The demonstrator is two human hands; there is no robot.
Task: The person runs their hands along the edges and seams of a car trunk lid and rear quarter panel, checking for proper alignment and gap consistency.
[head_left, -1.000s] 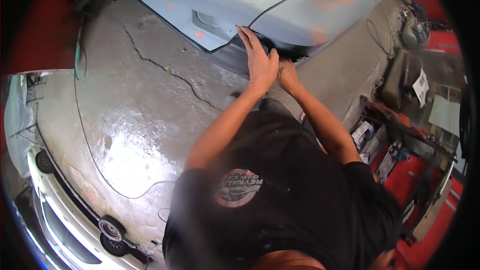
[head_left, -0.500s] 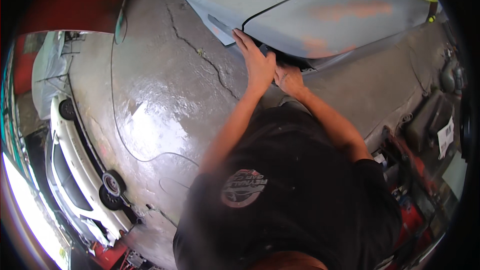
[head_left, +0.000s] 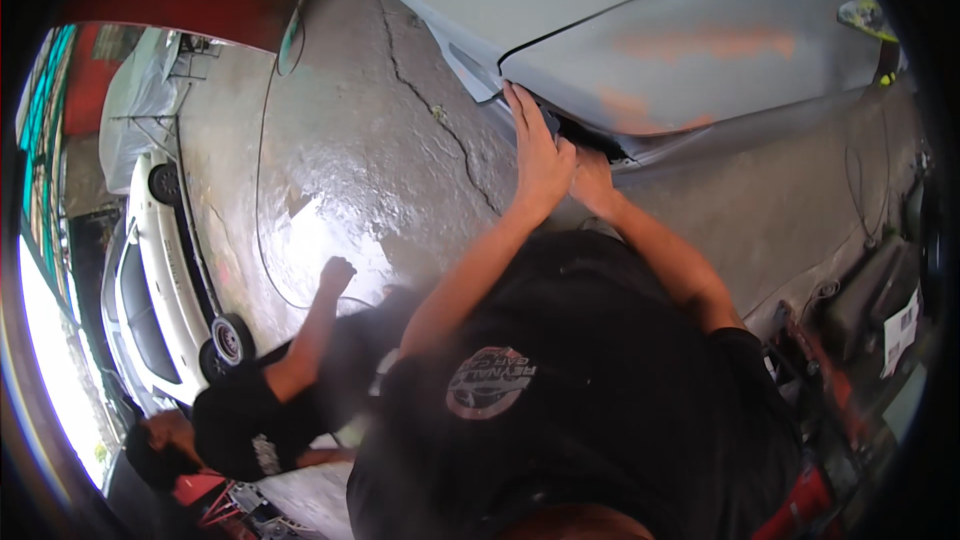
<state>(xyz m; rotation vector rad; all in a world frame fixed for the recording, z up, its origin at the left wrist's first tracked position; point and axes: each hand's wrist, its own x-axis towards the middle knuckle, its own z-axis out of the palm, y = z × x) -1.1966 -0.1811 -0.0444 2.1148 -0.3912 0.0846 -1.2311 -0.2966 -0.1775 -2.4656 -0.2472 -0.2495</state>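
Note:
The grey vehicle body [head_left: 740, 0], patched with orange primer, fills the upper right. My left hand [head_left: 540, 165] touches its lower corner, fingers stretched up along the panel seam and thumb beside my right hand. My right hand [head_left: 594, 178] reaches into the dark gap [head_left: 590, 136] under the curved panel; its fingertips are hidden. A small dark piece shows behind my left fingers, too obscured to name.
Another person [head_left: 245, 420] in dark clothing is at lower left, arm raised. Behind are a white car [head_left: 155, 270] and a loose wheel [head_left: 231, 338]. A hose [head_left: 262, 190] crosses the cracked concrete floor [head_left: 340, 120]. Assorted metal parts [head_left: 850, 290] lie at right.
Another person has entered at lower left. My view has turned, shifting the surroundings rightward in the upper part. Both my hands stay at the panel gap, appearing slightly lower.

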